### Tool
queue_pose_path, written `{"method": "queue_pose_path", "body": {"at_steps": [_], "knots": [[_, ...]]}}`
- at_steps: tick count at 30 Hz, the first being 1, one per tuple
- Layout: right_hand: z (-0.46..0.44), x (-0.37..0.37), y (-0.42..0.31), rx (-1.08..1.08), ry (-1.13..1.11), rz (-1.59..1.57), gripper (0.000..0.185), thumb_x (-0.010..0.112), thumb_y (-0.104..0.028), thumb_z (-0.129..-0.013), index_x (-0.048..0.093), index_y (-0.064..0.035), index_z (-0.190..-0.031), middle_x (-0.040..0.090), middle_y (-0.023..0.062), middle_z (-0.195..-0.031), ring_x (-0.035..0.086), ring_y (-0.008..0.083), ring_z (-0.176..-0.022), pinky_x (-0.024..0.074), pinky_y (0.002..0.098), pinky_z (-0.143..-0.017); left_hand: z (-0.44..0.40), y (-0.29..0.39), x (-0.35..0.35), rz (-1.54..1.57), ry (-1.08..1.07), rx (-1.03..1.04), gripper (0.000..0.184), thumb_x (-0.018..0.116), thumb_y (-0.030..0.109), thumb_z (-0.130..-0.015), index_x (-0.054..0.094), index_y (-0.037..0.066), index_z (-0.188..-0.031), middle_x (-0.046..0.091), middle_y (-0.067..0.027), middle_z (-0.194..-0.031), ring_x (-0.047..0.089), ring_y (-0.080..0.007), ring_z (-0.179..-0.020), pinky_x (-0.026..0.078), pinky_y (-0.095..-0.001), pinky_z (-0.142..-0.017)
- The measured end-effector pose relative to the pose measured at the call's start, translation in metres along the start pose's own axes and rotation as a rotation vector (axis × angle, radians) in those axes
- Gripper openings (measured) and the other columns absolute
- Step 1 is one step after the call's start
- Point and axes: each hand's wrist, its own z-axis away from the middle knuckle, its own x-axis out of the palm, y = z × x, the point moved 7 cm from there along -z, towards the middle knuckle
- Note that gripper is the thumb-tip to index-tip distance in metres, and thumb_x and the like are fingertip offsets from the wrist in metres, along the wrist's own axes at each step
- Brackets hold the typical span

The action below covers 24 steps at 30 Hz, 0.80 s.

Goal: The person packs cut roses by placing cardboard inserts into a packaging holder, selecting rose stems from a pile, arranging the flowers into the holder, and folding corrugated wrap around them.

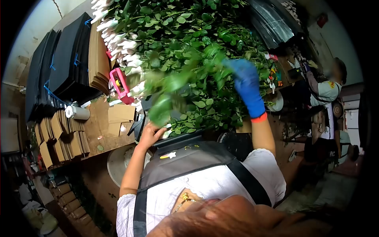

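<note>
A broad pile of leafy green stems (205,98), with white-wrapped flower heads (124,47) along its left side, covers the table before me. My left hand (151,134) is bare and sits at the pile's lower left corner, its fingers bent around a white-wrapped head (166,131) by the apron. On my right hand (245,73) is a blue glove with a red cuff; it is over the right side of the pile, blurred at the fingers, against a stem. The leaves between both hands are smeared by motion.
A pink tape dispenser (119,85), a white roll (77,112) and folded cardboard (65,134) lie at the left, below black sheet stacks (69,59). Clear plastic sleeves (272,21) lie at the upper right. Other people (329,91) are at the far right.
</note>
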Motion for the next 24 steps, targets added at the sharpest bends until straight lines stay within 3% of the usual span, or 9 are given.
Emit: {"method": "queue_pose_path", "body": {"at_steps": [4,7,9,13,14,17,18,21,24], "knots": [[0.037,0.006,-0.009,-0.029,-0.29,0.107,0.059,0.064,0.005,-0.078,0.064,-0.0238,-0.129,0.068,0.0039,-0.103,0.062,0.0277,-0.092,0.0522,0.0415,-0.084,0.003,-0.012,0.007,0.035,0.009,-0.125,0.023,0.075,0.013,-0.086,0.075,0.006,-0.108,0.072,-0.0112,-0.106,0.066,-0.025,-0.091,0.052,-0.0342,-0.08],[0.05,-0.013,0.014,0.051,-0.184,0.18,0.057,0.064,0.006,-0.077,0.065,-0.0238,-0.125,0.068,0.0031,-0.096,0.06,0.0277,-0.085,0.0509,0.042,-0.076,0.004,-0.017,0.008,0.185,0.023,-0.231,0.033,0.077,0.01,-0.086,0.069,0.004,-0.117,0.071,-0.0122,-0.109,0.067,-0.021,-0.094,0.053,-0.0317,-0.084],[0.06,0.004,0.01,0.02,-0.407,0.206,0.05,0.062,-0.001,-0.081,0.065,-0.0261,-0.125,0.068,0.0035,-0.095,0.062,0.0275,-0.088,0.0513,0.0412,-0.079,0.005,-0.015,0.01,0.423,0.106,-0.258,0.04,0.078,0.008,-0.086,0.065,0.002,-0.123,0.071,-0.0113,-0.11,0.068,-0.0194,-0.1,0.053,-0.0318,-0.089],[0.117,0.092,0.015,0.085,-0.926,0.404,0.043,0.057,-0.012,-0.09,0.063,-0.0297,-0.129,0.069,0.004,-0.098,0.065,0.0258,-0.097,0.0509,0.0408,-0.083,0.006,-0.032,0.016,0.274,0.063,-0.2,0.036,0.08,0.009,-0.084,0.067,0.003,-0.117,0.07,-0.0105,-0.11,0.068,-0.022,-0.1,0.056,-0.0328,-0.084],[0.137,0.114,0.022,0.12,-1.04,0.47,0.042,0.056,-0.015,-0.092,0.062,-0.031,-0.13,0.07,0.0038,-0.098,0.065,0.025,-0.099,0.0508,0.0404,-0.085,0.002,-0.018,0.01,0.083,-0.004,-0.135,0.028,0.079,0.01,-0.083,0.071,0.004,-0.109,0.07,-0.0089,-0.106,0.067,-0.0235,-0.095,0.055,-0.0326,-0.079],[0.191,0.161,0.025,-0.193,-0.847,0.503,0.041,0.054,-0.017,-0.096,0.06,-0.0321,-0.134,0.071,0.0023,-0.099,0.068,0.0228,-0.099,0.0504,0.0382,-0.088,0.002,-0.015,0.009,0.099,0.018,-0.127,0.022,0.079,0.012,-0.083,0.073,0.005,-0.103,0.069,-0.008,-0.102,0.065,-0.0255,-0.093,0.054,-0.0336,-0.078],[0.18,0.15,0.022,-0.113,-0.877,0.415,0.037,0.054,-0.016,-0.094,0.063,-0.026,-0.129,0.07,0.0066,-0.111,0.067,0.0252,-0.107,0.0523,0.0391,-0.086,0.001,-0.011,0.007,0.086,0.012,-0.136,0.023,0.079,0.014,-0.084,0.073,0.005,-0.104,0.069,-0.0086,-0.102,0.065,-0.0266,-0.095,0.053,-0.035,-0.081],[0.1,0.126,0.026,0.236,-1.201,0.405,0.041,0.057,-0.019,-0.094,0.059,-0.0251,-0.135,0.07,0.0022,-0.101,0.067,0.0211,-0.099,0.0509,0.0385,-0.088,0.001,-0.007,0.006,0.084,0.012,-0.148,0.024,0.079,0.015,-0.083,0.073,0.005,-0.104,0.07,-0.0091,-0.101,0.064,-0.0283,-0.095,0.051,-0.0365,-0.084],[0.002,0.1,-0.011,0.073,-0.479,0.131,0.038,0.061,-0.018,-0.089,0.061,-0.0202,-0.128,0.068,0.0049,-0.099,0.066,0.0239,-0.095,0.051,0.0409,-0.087,0.001,-0.012,0.008,0.05,0.011,-0.124,0.024,0.079,0.015,-0.083,0.073,0.005,-0.104,0.07,-0.009,-0.1,0.064,-0.0282,-0.094,0.051,-0.037,-0.084]]}}
